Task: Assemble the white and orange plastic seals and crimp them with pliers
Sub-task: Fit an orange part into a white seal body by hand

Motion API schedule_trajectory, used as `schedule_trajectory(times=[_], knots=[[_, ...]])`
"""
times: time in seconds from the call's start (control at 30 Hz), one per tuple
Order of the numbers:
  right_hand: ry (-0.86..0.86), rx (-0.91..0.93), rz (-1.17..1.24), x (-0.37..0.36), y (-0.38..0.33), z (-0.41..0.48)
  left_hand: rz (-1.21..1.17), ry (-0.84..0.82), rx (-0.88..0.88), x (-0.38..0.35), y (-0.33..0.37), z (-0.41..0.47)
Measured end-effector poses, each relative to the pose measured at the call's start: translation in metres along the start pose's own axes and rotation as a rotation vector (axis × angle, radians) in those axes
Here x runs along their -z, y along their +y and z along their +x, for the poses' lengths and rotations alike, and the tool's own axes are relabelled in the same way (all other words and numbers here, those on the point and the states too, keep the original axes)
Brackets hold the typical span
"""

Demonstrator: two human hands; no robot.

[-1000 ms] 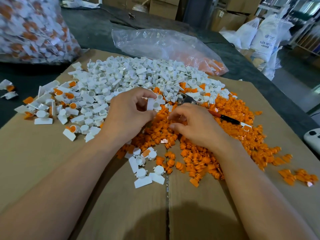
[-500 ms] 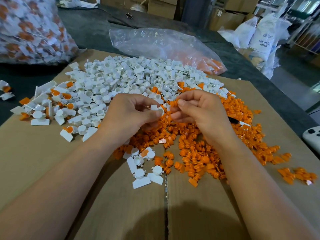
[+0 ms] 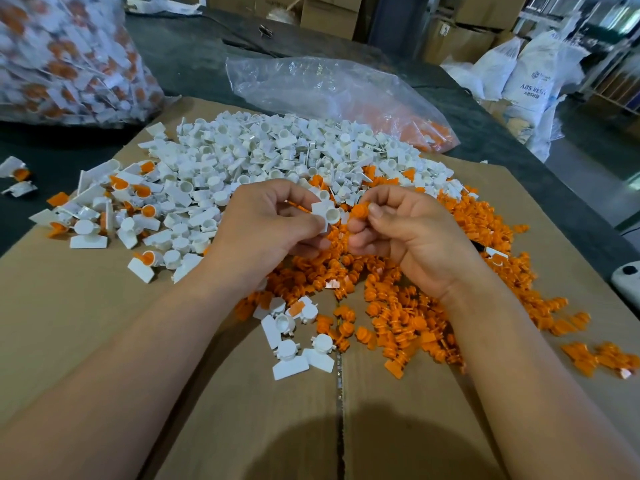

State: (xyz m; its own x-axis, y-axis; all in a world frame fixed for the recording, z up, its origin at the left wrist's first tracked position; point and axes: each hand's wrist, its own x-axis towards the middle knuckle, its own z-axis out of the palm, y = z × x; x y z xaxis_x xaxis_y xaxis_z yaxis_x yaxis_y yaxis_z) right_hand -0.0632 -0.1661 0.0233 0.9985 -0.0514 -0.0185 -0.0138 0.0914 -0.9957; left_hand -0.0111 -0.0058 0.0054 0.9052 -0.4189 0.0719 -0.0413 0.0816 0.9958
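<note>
1. One flat brown cardboard sheet covers the near part of the dark table; a single seam runs down its middle.
2. One large clear plastic bag of assembled white-and-orange seals stands at the far left, on the table.
3. One crumpled clear plastic bag lies behind the cardboard, with a few orange parts in its right end.
4. One heap of loose white plastic seal bodies occupies the far left half of the cardboard; too many to count.
5. One heap of loose orange plastic inserts lies at the right, touching the white heap; likewise uncountable.
6. Two bare hands are raised over the join of the heaps.
7. The left hand has its fingers curled, gripping one white cup-and-tab seal body, cup mouth facing the right hand.
8. The right hand pinches one orange ribbed insert between thumb and forefinger, just beside the cup, not yet seated in it.
9. Two stray seal pieces lie off the cardboard at the far left.
</note>
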Motion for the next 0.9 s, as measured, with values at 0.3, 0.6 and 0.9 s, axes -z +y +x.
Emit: schedule_trajectory(times=[0.3, 0.6, 0.9], knots=[[-0.059, -0.051, 0.092, -0.001, -0.001, -0.001, -0.009, -0.011, -0.003, -0.001, 0.0, 0.0], [0.258, 0.32, -0.387, -0.011, 0.011, -0.002, 0.0, -0.012, -0.006, -0.002, -0.002, 0.0], [0.294, 0.361, -0.656, -0.014, 0.015, -0.001, 0.068, -0.019, -0.038, -0.005, -0.002, -0.002]])
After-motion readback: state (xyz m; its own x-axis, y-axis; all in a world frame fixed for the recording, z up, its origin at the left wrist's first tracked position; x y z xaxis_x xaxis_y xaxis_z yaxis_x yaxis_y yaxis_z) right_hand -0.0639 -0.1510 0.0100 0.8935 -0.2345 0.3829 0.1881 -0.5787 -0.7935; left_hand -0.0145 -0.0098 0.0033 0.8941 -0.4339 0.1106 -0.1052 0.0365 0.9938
